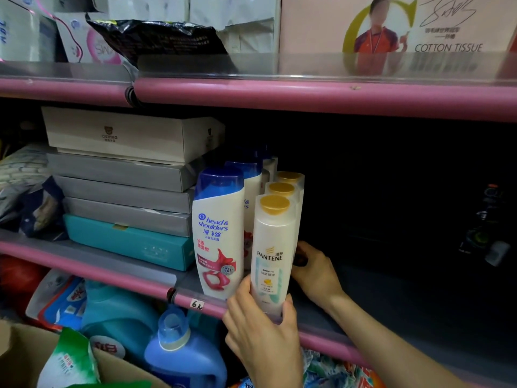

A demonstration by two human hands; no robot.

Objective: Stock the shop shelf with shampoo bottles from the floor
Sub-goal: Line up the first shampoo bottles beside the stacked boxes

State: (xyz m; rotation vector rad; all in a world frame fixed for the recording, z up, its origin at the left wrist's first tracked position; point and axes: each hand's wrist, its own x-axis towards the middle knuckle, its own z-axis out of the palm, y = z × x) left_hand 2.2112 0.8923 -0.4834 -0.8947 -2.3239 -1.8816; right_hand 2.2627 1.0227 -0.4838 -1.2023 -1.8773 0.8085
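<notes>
Gripping the base of the front Pantene bottle (272, 256), the left hand (263, 331) curls its thumb and fingers round the bottle's lower part at the front lip of the middle shelf (321, 312). That bottle stands upright at the shelf's edge, heading a row of three gold-capped bottles that runs back into the dark. The right hand (314, 271) reaches in just behind and beside the same bottle, its fingers curled close against the row; whether they actually grip a bottle cannot be told. Touching the Pantene row on the left stand the Head & Shoulders bottles (219, 233), white with blue caps, also lined front to back. Further left on the same shelf lies a stack of flat boxes (126, 186), grey over teal. Below the shelf sits a blue detergent jug (181, 357).
</notes>
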